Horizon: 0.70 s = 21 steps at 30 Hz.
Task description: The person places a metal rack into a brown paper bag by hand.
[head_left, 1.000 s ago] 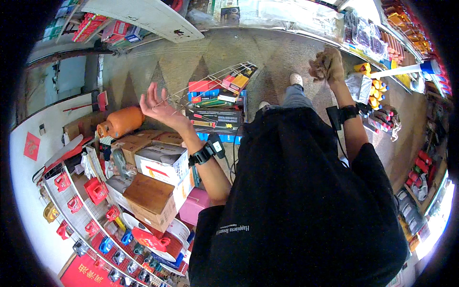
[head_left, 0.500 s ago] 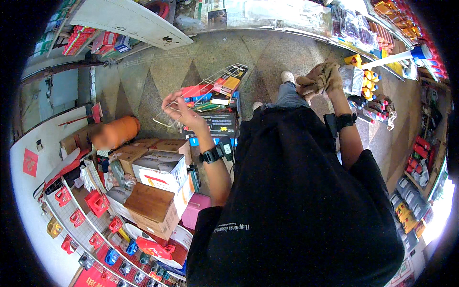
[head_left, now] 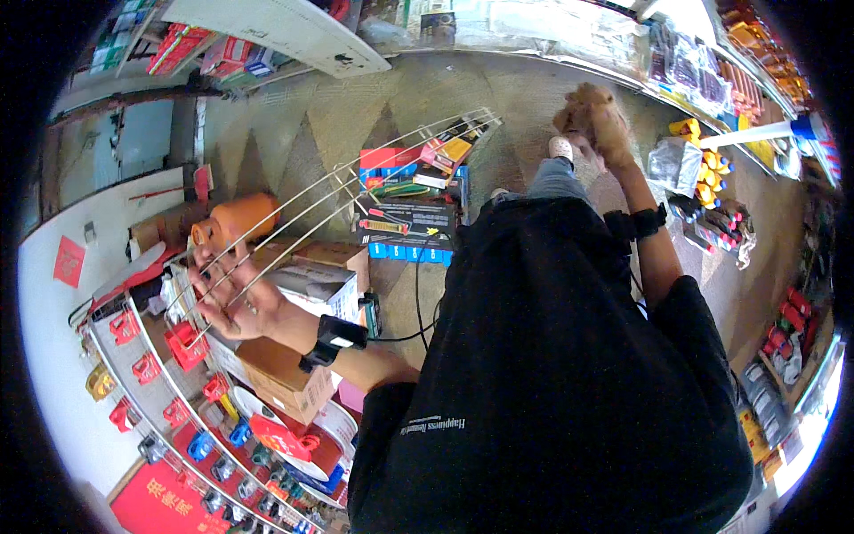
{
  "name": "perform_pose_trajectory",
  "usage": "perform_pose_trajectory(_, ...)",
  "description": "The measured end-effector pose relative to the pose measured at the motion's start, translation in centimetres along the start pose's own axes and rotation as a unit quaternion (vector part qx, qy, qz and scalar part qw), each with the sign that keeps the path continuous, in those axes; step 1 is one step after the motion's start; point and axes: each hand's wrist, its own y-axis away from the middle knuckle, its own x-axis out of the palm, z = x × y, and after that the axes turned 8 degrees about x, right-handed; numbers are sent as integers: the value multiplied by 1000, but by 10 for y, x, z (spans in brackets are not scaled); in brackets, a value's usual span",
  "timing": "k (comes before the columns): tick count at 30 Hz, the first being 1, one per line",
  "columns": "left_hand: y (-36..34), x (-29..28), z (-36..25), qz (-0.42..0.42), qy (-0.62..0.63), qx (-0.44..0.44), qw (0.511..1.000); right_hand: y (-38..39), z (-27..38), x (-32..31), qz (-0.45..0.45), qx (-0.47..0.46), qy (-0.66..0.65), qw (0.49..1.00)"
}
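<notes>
My left hand (head_left: 238,294) is closed around the near end of a long white wire rack (head_left: 345,184). The rack's thin rods slant away to the far right, passing over a pile of boxed goods on the floor. In my right hand (head_left: 611,133) is a crumpled brown cloth (head_left: 578,109), bunched in the fingers and partly blurred by motion. Below the rack lie a dark tool box (head_left: 409,222) with a picture on it, a red packet (head_left: 378,158) and several smaller packs. Black bands with small devices sit on both wrists.
Cardboard boxes (head_left: 283,374) are stacked at the left, near an orange rounded object (head_left: 249,214). A wire display (head_left: 147,396) of tape measures curves along the lower left. Yellow bottles (head_left: 712,178) stand at the right. A plastic-covered counter (head_left: 551,31) runs along the far side.
My left hand has moved left and nearer, pulling the wire rack across with it. My right hand has lifted the cloth a little farther away.
</notes>
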Motion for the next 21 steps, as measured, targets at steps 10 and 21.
perform_pose_trajectory(10, 8, 62, -74, 20, 261, -8, 965, 64, 78, 206, -80, -443, 495, 743)
perform_pose_trajectory(21, 52, 116, -79, 105, 118, 62, 985, 71, 176, 260, 150, -281, 188, 929)
